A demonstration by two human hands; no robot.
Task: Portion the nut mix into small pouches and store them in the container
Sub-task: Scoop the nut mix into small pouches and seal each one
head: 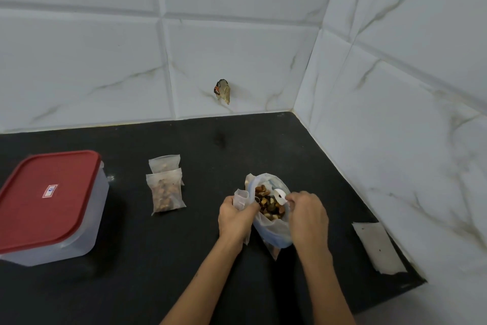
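An open plastic bag of nut mix [271, 206] stands on the black counter [210, 259]. My left hand [235, 216] grips a small empty pouch [241, 198] against the bag's left rim. My right hand [307, 212] holds a white spoon [279, 196] whose bowl sits over the nuts in the bag's mouth. Two filled pouches lie to the left, the nearer one [166, 194] overlapping the farther one [164, 163]. A clear container with a red lid [48, 202] stands shut at the far left.
A stack of flat empty pouches [378, 247] lies near the right wall. Tiled walls meet at the back right corner, with a small stub [222, 91] sticking out of the rear wall. The counter's front edge falls away at the lower right.
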